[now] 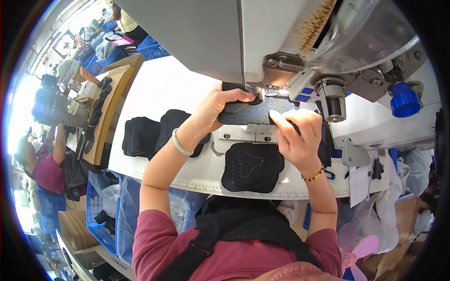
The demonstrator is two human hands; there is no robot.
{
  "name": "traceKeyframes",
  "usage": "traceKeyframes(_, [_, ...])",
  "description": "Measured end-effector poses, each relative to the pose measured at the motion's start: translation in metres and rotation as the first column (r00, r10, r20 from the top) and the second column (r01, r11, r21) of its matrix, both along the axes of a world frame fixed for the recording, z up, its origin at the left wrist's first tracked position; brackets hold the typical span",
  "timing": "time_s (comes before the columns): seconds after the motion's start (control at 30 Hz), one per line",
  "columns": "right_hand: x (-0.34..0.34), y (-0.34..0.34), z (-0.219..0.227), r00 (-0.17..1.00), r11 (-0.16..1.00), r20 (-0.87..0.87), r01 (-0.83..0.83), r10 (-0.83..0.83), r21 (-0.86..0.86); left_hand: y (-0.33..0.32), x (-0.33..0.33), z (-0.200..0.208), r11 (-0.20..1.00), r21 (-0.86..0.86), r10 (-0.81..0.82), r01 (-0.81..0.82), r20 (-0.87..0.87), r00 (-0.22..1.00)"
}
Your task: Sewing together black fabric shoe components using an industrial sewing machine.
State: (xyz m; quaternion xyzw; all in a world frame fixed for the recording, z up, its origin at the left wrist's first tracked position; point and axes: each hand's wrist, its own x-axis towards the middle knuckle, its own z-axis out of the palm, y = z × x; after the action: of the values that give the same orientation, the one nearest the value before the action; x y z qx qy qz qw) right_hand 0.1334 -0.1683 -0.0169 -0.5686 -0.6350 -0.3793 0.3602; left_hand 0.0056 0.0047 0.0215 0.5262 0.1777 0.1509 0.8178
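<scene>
A dark grey piece with a fine textured surface (253,112) lies under the head of a white sewing machine (197,33). My left hand (212,110) grips its left end, the thumb on top pointing toward the needle area. Over the right part of the same piece is my right hand (302,136), its index fingertip pressed on the surface and the other fingers curled at the edge. Just in front lies a black fabric pad (253,166) with light stitch lines. Black pads are stacked (139,136) beside my left forearm.
A ruler strip (206,188) runs along the white table's front edge. A blue knob (404,100) and a metal cylinder (333,99) project from the machine at right. Blue crates (101,220) stand at lower left, a pink fan (358,253) at lower right. Another person (49,168) sits at far left.
</scene>
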Motion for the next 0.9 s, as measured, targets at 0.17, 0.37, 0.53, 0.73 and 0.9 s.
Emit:
traceKeyframes(0.17, [0.003, 0.001, 0.002, 0.999, 1.0, -0.048, -0.002, 0.002, 0.01, -0.009, -0.001, -0.001, 0.997, -0.018, 0.078, -0.078, 0.024, 0.997])
traceKeyframes(0.37, [0.023, 0.004, -0.004, 0.975, 1.0, -0.22, -0.024, 0.027, 0.016, -0.043, 0.003, -0.026, 0.935, 0.065, 0.323, -0.348, 0.251, 0.913])
traceKeyframes(0.53, [0.027, 0.009, -0.015, 0.963, 0.988, -0.268, 0.049, -0.009, 0.145, -0.074, 0.012, -0.03, 0.831, 0.056, 0.502, -0.553, 0.349, 0.791])
traceKeyframes(0.73, [0.023, 0.0, -0.015, 0.917, 0.992, -0.397, 0.024, 0.027, 0.123, -0.088, 0.026, -0.033, 0.761, -0.11, 0.624, -0.639, 0.392, 0.676])
traceKeyframes(0.9, [0.004, -0.004, -0.001, 0.16, 0.907, -0.975, -0.414, 0.151, 0.073, -0.104, 0.039, -0.042, 0.587, -0.019, 0.713, -0.809, 0.486, 0.505])
